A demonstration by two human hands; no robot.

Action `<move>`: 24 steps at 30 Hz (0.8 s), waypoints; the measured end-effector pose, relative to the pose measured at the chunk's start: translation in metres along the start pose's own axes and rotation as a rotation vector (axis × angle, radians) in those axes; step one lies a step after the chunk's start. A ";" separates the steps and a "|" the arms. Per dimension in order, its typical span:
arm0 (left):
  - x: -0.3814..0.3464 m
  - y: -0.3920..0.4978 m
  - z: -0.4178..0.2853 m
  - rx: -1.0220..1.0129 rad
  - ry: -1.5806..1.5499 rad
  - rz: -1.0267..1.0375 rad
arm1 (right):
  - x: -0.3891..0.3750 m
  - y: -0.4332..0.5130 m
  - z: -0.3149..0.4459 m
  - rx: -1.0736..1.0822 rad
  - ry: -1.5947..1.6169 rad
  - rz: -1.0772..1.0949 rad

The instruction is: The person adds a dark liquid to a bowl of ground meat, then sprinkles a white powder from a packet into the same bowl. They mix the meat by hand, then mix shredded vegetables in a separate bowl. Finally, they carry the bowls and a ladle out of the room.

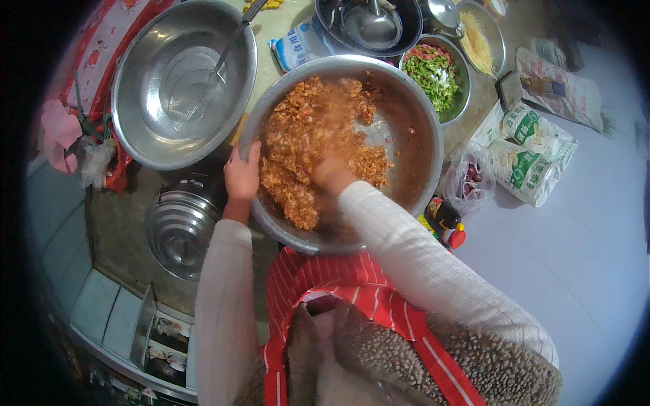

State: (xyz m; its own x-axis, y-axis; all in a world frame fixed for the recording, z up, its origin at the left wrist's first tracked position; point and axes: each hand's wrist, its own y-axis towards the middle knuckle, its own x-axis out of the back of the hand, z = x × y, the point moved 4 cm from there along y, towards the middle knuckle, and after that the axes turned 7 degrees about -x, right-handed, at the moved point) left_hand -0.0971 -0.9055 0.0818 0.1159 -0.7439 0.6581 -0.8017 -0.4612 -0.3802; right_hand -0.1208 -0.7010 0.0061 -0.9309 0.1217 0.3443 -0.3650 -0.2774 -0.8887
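Observation:
A large metal basin point(429, 167) stands in front of me with a reddish-brown, chunky food mixture point(299, 132) in it, mostly in its left part. My left hand point(242, 172) grips the basin's left rim, thumb at the inner side. My right hand point(330, 170) is down in the mixture near the middle; its fingers are blurred and partly hidden, so I cannot tell whether they close on any of it. A thin yellowish band shows at the right wrist. Reddish smears coat the basin's inner wall at the right.
A metal basin point(127, 101) with a wire skimmer point(198, 101) stands left. Beyond are a dark pan with a ladle point(373, 30), a bowl of chopped greens and meat point(431, 76), and a bowl of noodle-like strands point(477, 45). Bottles point(444, 215) and white-green bags point(528, 152) lie right.

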 end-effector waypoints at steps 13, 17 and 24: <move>-0.005 0.001 0.010 0.030 -0.035 0.029 | 0.153 0.038 -0.008 0.045 0.893 -0.170; -0.006 0.001 0.013 0.021 -0.030 0.014 | 0.117 0.048 0.033 -0.070 0.524 0.147; -0.012 0.009 0.003 0.016 -0.058 0.118 | 0.040 -0.097 0.033 0.376 -0.502 -0.095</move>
State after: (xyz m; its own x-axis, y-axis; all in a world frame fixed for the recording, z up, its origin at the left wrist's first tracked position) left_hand -0.1038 -0.9025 0.0688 0.0557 -0.8202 0.5694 -0.8024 -0.3762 -0.4633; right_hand -0.1234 -0.7007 0.1164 -0.7537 -0.2742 0.5973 -0.3404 -0.6146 -0.7116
